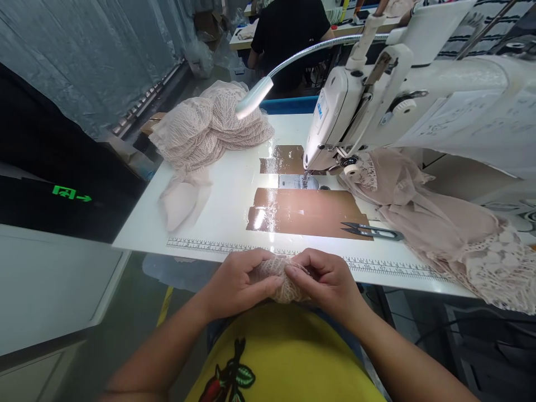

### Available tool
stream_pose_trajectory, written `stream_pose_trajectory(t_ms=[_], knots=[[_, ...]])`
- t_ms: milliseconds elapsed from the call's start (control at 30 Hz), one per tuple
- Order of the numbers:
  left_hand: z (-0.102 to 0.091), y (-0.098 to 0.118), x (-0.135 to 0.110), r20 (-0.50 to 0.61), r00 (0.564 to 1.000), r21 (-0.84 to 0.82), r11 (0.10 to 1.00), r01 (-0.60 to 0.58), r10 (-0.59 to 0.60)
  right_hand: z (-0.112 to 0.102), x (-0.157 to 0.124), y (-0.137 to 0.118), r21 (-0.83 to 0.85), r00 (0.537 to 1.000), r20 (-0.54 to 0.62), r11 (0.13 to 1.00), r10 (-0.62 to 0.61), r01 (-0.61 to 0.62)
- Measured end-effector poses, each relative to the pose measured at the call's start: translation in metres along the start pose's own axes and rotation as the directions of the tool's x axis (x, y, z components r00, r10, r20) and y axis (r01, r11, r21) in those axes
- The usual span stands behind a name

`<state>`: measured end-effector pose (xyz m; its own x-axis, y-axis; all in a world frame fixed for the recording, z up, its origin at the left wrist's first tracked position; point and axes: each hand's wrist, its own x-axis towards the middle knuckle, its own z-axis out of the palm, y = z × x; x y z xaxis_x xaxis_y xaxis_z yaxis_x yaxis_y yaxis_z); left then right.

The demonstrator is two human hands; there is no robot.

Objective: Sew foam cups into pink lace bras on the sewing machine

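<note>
From the head camera, both hands meet just below the near edge of the white tabletop (234, 184), above a yellow shirt (285, 357). The left hand (237, 282) and the right hand (329, 279) are closed on a small bunched piece of pale pink lace (280, 278), fingers pinching it from either side. On the tabletop, thread snips (372, 230) lie on brown tape patches (305, 212) near the printed ruler (209, 245). A sewing machine (419, 106) stands to the right, with pink fabric (439, 223) draped beneath it. A pile of lace pieces (209, 125) sits far left under the gooseneck lamp (255, 97). Another person in black (288, 28) sits beyond.
</note>
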<state>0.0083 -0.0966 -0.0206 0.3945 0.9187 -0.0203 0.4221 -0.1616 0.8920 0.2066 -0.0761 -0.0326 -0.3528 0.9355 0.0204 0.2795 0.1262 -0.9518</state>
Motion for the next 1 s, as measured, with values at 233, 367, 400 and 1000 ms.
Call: stream_pose_trajectory(t_ms=[233,367,400,1000], knots=[[0.000,0.001,0.005,0.013,0.999,0.044,0.998,-0.035,0.034,0.000,-0.001,0.002,0.010,1.000,0.016,1.000,-0.002,0.002],[0.001,-0.001,0.008,0.038,0.999,-0.119,0.993,-0.015,0.019,0.000,0.000,0.003,0.032,0.999,0.046,0.999,0.006,-0.007],[0.002,-0.002,0.009,0.049,0.999,-0.190,0.982,0.013,-0.004,-0.002,0.000,0.003,0.039,0.999,0.054,0.999,0.007,-0.009],[0.008,-0.007,0.024,0.138,0.990,-0.516,0.851,0.099,-0.032,-0.021,0.018,-0.007,0.109,0.972,0.230,0.992,0.039,-0.066]])
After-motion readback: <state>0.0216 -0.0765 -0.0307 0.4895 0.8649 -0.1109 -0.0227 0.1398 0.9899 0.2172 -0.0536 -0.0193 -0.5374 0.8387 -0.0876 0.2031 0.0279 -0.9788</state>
